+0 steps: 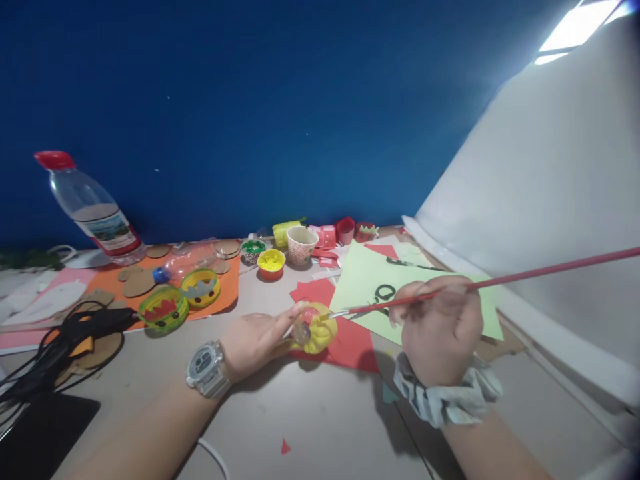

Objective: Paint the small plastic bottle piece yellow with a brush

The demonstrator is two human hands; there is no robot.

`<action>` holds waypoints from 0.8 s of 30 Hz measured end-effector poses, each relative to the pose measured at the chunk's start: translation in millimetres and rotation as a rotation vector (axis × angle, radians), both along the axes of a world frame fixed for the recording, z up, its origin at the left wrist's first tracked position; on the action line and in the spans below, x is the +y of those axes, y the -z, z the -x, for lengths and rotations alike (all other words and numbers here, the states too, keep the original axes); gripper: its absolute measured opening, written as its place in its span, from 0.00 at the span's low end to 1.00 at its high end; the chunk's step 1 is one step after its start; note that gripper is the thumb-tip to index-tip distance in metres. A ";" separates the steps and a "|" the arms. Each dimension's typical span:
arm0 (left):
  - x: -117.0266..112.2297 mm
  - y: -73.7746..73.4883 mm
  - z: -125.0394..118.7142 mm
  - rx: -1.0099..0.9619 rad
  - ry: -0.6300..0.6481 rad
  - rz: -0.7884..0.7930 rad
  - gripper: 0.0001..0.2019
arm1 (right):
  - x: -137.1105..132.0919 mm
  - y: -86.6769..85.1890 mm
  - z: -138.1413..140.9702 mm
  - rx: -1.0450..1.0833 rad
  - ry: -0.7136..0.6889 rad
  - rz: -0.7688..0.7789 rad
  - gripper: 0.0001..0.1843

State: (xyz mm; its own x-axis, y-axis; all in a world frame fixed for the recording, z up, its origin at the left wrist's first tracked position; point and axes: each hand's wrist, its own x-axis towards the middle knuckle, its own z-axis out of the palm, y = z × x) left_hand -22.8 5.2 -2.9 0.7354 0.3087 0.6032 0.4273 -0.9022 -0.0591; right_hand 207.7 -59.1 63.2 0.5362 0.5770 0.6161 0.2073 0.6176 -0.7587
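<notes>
My left hand (265, 335), with a clear watch on its wrist, is closed round a small clear plastic piece partly coated in yellow paint (320, 335), perhaps a bottle bottom. In my right hand (443, 327) is a paintbrush (400, 301) with a long red handle. Its bristle tip touches the yellow piece. Beyond the left hand stand a red paper cup of yellow paint (271, 263) and a patterned one of green paint (253, 249). Red paper (353, 347) lies beneath the painted piece.
Pale green paper with scissors (385, 293) lies right of centre. A patterned cup (301, 243) stands behind. At left are two yellow-green decorated rings (164, 310), orange paper (227, 303), a clear bottle lying down (193, 263), a tall bottle (100, 217) and black cables (95, 327).
</notes>
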 end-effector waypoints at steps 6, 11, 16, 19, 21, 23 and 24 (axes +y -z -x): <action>-0.5 -5.3 -1.8 -0.023 0.009 -0.027 0.29 | 1.1 -1.5 -4.5 -0.071 0.021 -0.002 0.12; 0.6 -0.8 0.3 0.004 0.045 -0.039 0.30 | -0.3 -3.8 -4.1 -0.034 0.003 0.016 0.12; 1.5 6.1 1.8 0.025 0.034 -0.031 0.32 | 0.2 -3.6 -8.0 -0.084 0.000 0.075 0.12; 1.7 7.6 2.1 0.027 0.042 -0.024 0.32 | 2.1 -4.5 -10.8 -0.021 0.004 0.118 0.12; 1.5 7.9 2.5 0.046 0.045 0.002 0.32 | 3.3 -4.4 -11.5 -0.005 -0.040 0.162 0.13; 1.2 8.3 3.1 0.064 0.046 0.023 0.32 | 4.5 -3.7 -12.5 -0.018 -0.038 0.195 0.14; 1.2 8.6 3.5 0.068 0.045 0.027 0.32 | 5.2 -3.4 -13.3 -0.024 -0.012 0.199 0.14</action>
